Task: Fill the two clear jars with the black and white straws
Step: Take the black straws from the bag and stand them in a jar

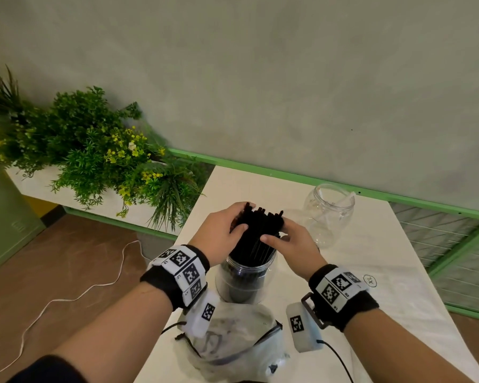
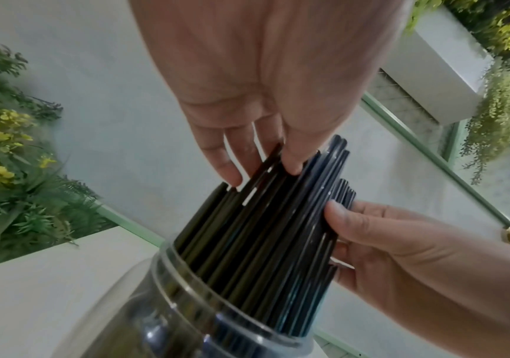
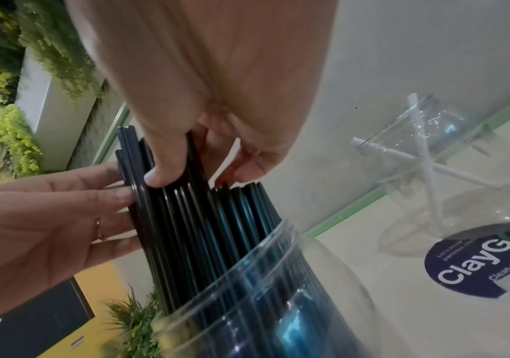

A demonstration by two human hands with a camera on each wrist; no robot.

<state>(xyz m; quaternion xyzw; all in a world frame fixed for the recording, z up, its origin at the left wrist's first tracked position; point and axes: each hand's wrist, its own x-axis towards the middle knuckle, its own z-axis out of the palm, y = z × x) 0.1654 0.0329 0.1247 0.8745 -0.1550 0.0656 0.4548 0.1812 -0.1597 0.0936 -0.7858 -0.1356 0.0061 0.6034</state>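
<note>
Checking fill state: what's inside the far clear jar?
The far clear plastic jar holds a few white straws leaning crossed; no black ones are visible. Glare hides the exact count and its bottom.

Both hands raised together (wrists banded), left hand (image 1: 224, 230), right hand (image 1: 293, 246), fingers curled inward

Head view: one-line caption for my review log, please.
Both hands gather black straws standing in the near jar; the far jar holds few white straws.

Office pantry or break area, likely: white table (image 1: 371, 272) with a "clean as you go" pantries sticker (image 3: 480, 261), planter box of greenery (image 1: 94, 150), green cabinet (image 1: 3, 217).
</note>
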